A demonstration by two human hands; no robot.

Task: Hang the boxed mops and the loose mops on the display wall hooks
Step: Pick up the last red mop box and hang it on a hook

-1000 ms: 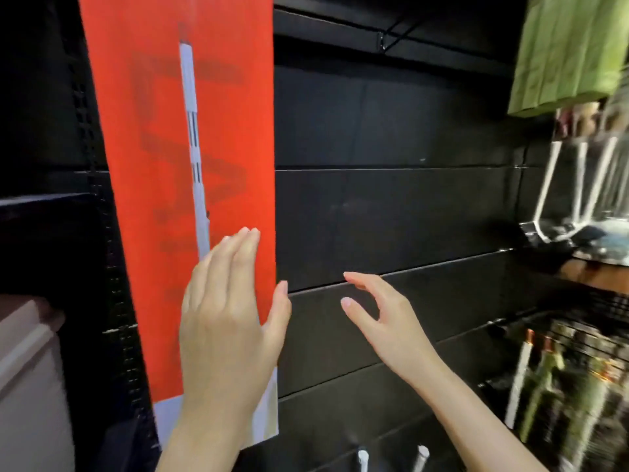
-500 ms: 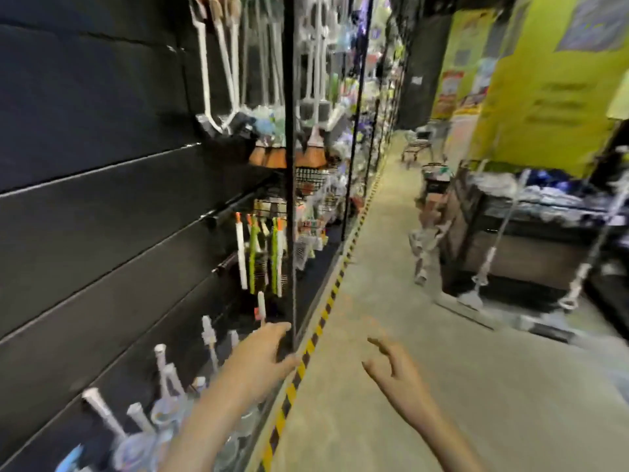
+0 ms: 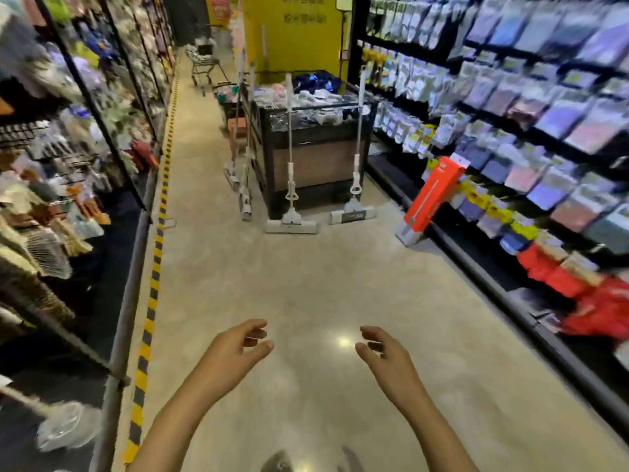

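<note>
Down the aisle, two loose white mops (image 3: 291,185) (image 3: 355,185) stand upright against the front of a black display bin (image 3: 316,144). More loose mops (image 3: 243,185) lean on the bin's left side. A red boxed mop (image 3: 430,195) leans tilted against the right-hand shelving, its base on the floor. My left hand (image 3: 235,356) and my right hand (image 3: 386,359) hang low in front of me over the floor, fingers loosely curled, holding nothing and well short of the mops.
Shelving (image 3: 531,107) full of packaged goods lines the right side, and hanging wares fill the left rack (image 3: 68,158). A yellow-black floor stripe (image 3: 155,267) runs along the left rack. A shopping cart (image 3: 204,64) stands far down the aisle before a yellow wall (image 3: 296,32).
The view has swung from the black display wall, where the red boxed mop hangs, round to the aisle. My hands left that box and dropped low, holding nothing.
</note>
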